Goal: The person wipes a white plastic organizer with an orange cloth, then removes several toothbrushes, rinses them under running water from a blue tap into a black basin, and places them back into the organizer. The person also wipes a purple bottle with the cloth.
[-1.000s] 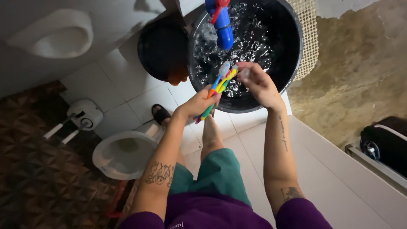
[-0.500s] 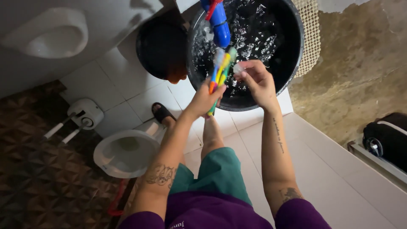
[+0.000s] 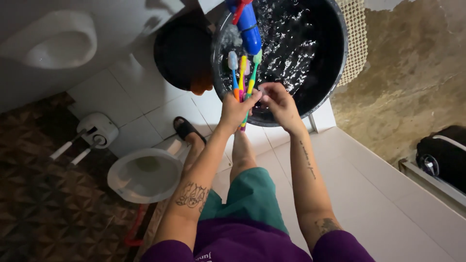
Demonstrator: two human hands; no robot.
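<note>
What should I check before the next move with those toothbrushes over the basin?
1. Left hand grips the toothbrushes: ok.
2. Brush heads point up, over the water: ok.
3. Right hand at the handles; what it pinches: cannot tell.
4. Black basin holds water: ok.
5. Blue bottle close above the brush heads, touching or not: cannot tell.

purple shirt (image 3: 242, 245), green shorts (image 3: 255, 199), black sandal (image 3: 184, 128), tattooed forearms (image 3: 194, 194).
</note>
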